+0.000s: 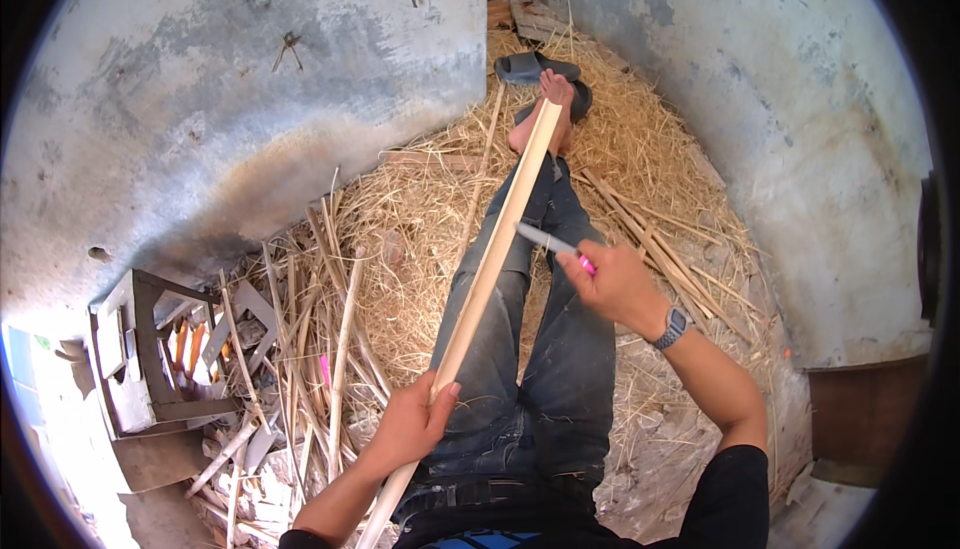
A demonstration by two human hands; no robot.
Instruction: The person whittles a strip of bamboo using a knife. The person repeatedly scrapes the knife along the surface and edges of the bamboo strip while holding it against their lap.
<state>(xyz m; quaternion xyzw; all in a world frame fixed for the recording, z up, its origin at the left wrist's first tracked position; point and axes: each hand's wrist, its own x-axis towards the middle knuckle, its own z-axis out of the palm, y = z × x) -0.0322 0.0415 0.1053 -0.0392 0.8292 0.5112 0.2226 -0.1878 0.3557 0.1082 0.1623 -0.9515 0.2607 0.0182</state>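
The strip (pixel 490 264) was gripped near its lower part by the left hand (pixel 415 422), with its near end passing under the wrist. The right hand (pixel 612 279) was kept apart, wrapped around the handle of a knife (pixel 545 238) to the right of the strip; the strip's right edge was met by the blade tip, about midway along. A watch (pixel 674 326) was worn on the right wrist. Beneath the strip, jeans-clad legs (pixel 565 379) were stretched out, and a bare foot (pixel 556 86) was partly hidden by its far end. Beyond that end, dark sandals (pixel 530 67) were seen on straw (pixel 630 119). Left of the strip, loose sticks (pixel 345 369) were heaped beside a battered frame (pixel 170 411); right of it, thin canes (pixel 665 254) were scattered.
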